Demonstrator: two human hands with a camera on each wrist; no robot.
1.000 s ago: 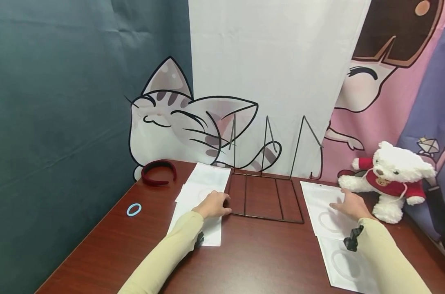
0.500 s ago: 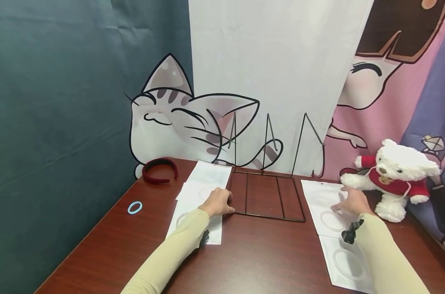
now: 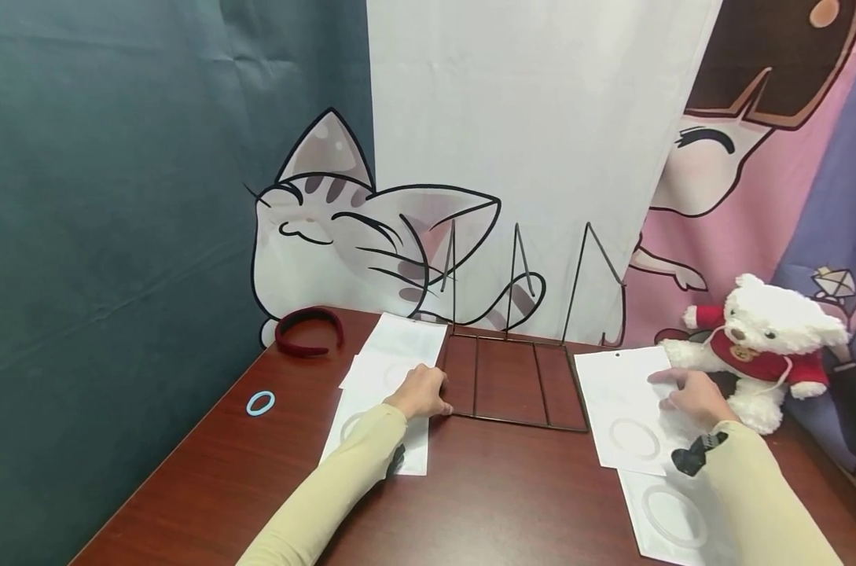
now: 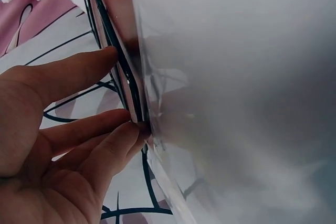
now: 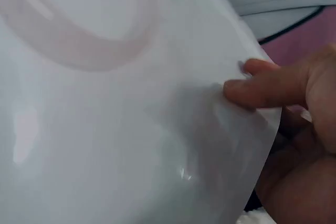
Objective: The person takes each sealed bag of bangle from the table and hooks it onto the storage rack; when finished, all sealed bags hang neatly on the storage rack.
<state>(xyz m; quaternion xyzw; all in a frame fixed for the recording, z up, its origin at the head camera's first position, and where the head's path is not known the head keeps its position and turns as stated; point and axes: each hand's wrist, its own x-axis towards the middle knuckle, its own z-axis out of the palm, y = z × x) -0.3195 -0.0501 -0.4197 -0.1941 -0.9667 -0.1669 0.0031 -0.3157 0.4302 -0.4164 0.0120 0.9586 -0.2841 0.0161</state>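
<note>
My left hand (image 3: 422, 391) grips the front left corner of a dark wire rack (image 3: 546, 424). In the left wrist view, its thumb and fingertips lie on the rack's dark wire (image 4: 108, 22), close beside a glossy white pouch (image 4: 236, 77). On the right, my right hand (image 3: 698, 397) pinches the edge of a flat white pouch (image 3: 622, 385) with a small hole at its top. The right wrist view shows the thumb on the pouch's front, other fingers behind it, and a pale ring shape (image 5: 89, 56) through the plastic. This pouch overlaps another white pouch (image 3: 671, 511).
More white pouches (image 3: 406, 338) lie overlapped left of the rack. A dark red headband (image 3: 307, 350) and a light blue ring (image 3: 261, 403) are on the table (image 3: 505, 503) at left. A white teddy bear (image 3: 767, 322) in red sits behind the right hand.
My right hand has taken hold of the upper right pouch, which has shifted slightly left and lies at a new angle. The left hand stays at the rack's corner.
</note>
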